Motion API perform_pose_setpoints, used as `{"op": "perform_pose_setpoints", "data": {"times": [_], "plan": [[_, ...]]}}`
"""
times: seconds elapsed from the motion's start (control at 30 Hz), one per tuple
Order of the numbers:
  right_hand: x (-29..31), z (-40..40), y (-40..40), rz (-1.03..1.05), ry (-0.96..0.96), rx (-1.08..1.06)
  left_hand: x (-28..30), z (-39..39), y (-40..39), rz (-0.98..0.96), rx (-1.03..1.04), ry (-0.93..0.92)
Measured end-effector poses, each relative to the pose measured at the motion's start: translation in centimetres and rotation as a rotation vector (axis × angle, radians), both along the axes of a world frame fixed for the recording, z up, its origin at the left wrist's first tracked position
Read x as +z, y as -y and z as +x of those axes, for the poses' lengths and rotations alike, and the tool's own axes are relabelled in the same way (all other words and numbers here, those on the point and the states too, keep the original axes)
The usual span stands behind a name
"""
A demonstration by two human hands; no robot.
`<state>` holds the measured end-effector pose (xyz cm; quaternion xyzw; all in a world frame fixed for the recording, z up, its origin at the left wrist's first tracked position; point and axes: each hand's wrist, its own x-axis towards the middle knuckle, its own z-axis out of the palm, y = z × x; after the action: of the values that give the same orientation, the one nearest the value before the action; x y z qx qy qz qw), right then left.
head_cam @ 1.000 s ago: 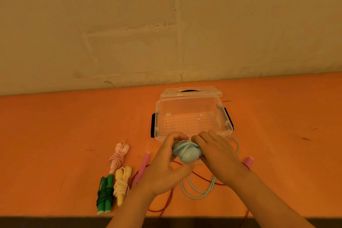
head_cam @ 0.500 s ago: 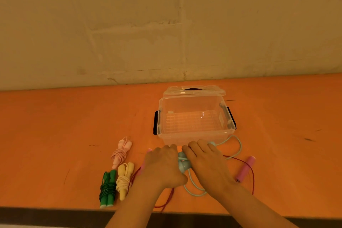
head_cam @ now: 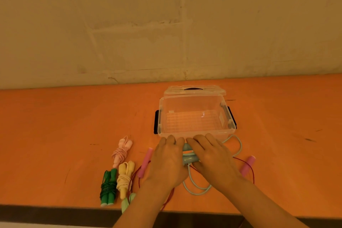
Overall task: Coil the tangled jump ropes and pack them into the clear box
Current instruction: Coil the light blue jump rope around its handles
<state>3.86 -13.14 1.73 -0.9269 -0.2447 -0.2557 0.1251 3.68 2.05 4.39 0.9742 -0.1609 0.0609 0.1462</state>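
Three coiled ropes [head_cam: 118, 172] are laid left; nothing is packed in the clear box [head_cam: 196, 116]; the blue rope's handles [head_cam: 187, 155] are gripped by both hands' fingers [head_cam: 196, 142].

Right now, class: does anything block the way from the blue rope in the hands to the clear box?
Nothing visible does. Both hands hold the blue rope just in front of the clear box, which stands open and empty, its lid behind it.
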Motion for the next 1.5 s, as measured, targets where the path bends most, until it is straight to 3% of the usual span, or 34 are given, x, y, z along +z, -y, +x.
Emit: {"op": "perform_pose_setpoints", "data": {"times": [0.2, 0.33, 0.63, 0.8, 1.27, 1.5], "plan": [[1.8, 0.3, 2.8, 0.050, -0.209, 0.193, -0.6, 0.5, -0.6, 0.002, -0.043, 0.026], [2.5, 0.9, 5.9, 0.269, -0.364, 0.217, -0.6, 0.8, -1.7, 0.041, -0.092, 0.011], [2.7, 1.7, 8.1, 0.500, -0.418, 0.172, -0.2, 1.1, -2.4, -0.046, -0.080, 0.105], [1.4, 1.9, 7.9, 0.445, -0.380, 0.186, 0.0, 1.1, -2.8, -0.123, 0.021, 0.081], [0.7, 1.9, 7.4, 0.350, -0.094, 0.141, 0.1, 1.3, -3.5, -0.105, -0.109, -0.004], [-0.7, 1.7, 7.9, 0.313, -0.176, 0.112, 0.0, 1.6, -4.1, -0.180, 0.056, 0.036]]}}
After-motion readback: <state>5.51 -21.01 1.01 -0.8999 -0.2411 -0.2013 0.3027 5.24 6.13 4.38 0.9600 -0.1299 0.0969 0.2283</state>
